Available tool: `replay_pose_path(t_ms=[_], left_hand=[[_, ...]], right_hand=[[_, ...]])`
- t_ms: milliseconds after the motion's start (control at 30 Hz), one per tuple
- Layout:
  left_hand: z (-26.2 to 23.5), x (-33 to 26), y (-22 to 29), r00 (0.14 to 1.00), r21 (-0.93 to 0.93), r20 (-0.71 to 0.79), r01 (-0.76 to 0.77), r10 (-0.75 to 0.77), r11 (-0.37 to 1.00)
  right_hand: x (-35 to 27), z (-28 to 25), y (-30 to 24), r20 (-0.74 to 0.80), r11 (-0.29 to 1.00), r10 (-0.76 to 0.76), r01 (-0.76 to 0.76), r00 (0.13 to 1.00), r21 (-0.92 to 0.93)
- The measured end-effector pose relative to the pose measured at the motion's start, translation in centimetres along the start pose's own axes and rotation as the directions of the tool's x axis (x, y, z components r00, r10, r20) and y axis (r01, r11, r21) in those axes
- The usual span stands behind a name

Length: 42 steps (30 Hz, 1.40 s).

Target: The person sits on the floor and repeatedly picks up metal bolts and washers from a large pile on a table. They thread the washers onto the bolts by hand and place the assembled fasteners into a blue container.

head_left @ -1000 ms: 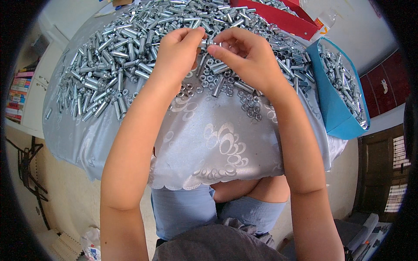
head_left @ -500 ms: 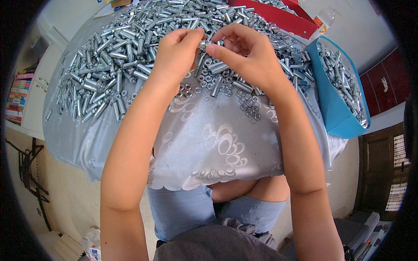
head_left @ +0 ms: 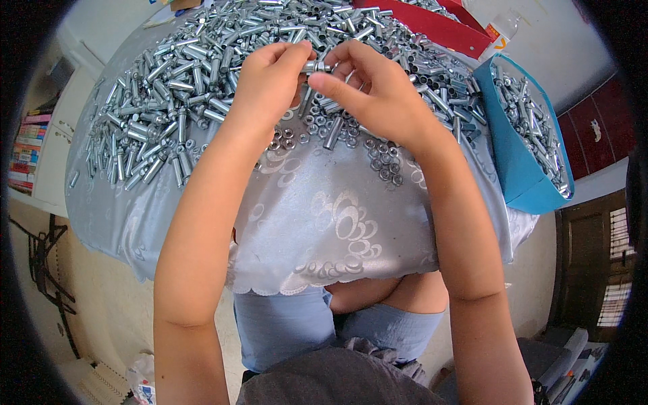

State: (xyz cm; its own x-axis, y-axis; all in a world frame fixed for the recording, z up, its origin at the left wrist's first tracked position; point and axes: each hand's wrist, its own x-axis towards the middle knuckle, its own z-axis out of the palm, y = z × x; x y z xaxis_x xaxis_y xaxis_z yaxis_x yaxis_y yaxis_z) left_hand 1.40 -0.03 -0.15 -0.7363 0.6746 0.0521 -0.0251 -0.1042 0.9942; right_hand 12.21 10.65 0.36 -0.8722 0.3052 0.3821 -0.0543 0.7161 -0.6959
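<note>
Shifted a touch left, the left hand (head_left: pixel 264 82) pinches a silver fastener (head_left: pixel 312 67) over the metal pile (head_left: pixel 182 86); right hand (head_left: pixel 381 94) curls loosely at its end, contact unclear. I'd judge fitting underway; next calls for steady holding.

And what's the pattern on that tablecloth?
The tablecloth is silvery grey with clusters of overlapping oval rings, seen best in the head view.

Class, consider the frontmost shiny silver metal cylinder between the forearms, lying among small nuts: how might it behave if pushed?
The shiny silver metal cylinder would likely roll sideways, given its round sides, though the small silver metal nuts beside it may stop it. Its smooth, gleaming surface could feel slippery.
</note>
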Motion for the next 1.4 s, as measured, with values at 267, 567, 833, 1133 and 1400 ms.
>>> replay_pose_path(t_ms=[267, 567, 833, 1133, 1400], left_hand=[[0.1, 0.0, -0.1, 0.998, 0.007, 0.051, -0.033, 0.032, 0.999], [0.6, -0.2, 0.2, 0.972, -0.037, 0.014, -0.235, 0.235, 0.971], [0.2, 0.3, -0.1, 0.918, 0.013, -0.001, -0.397, 0.397, 0.918], [1.0, -0.8, 0.3, 0.960, 0.015, 0.134, -0.251, 0.247, 0.968], [0.2, -1.5, 1.6, 0.761, 0.182, 0.617, 0.108, -0.199, 0.977]], right_hand=[[-0.1, 0.3, -0.3, -0.022, 0.986, -0.162, 0.163, 0.987, 0.044], [-0.2, 0.8, -1.0, -0.022, 0.974, -0.015, 0.020, 1.000, 0.225], [0.1, 0.9, -1.3, 0.134, 0.790, 0.204, -0.244, 0.970, 0.563], [0.3, 0.3, -1.9, -0.200, 0.806, 0.185, -0.032, 0.962, 0.591], [0.9, -1.9, -1.6, -0.368, 0.585, 0.474, 0.027, 0.800, 0.811]])
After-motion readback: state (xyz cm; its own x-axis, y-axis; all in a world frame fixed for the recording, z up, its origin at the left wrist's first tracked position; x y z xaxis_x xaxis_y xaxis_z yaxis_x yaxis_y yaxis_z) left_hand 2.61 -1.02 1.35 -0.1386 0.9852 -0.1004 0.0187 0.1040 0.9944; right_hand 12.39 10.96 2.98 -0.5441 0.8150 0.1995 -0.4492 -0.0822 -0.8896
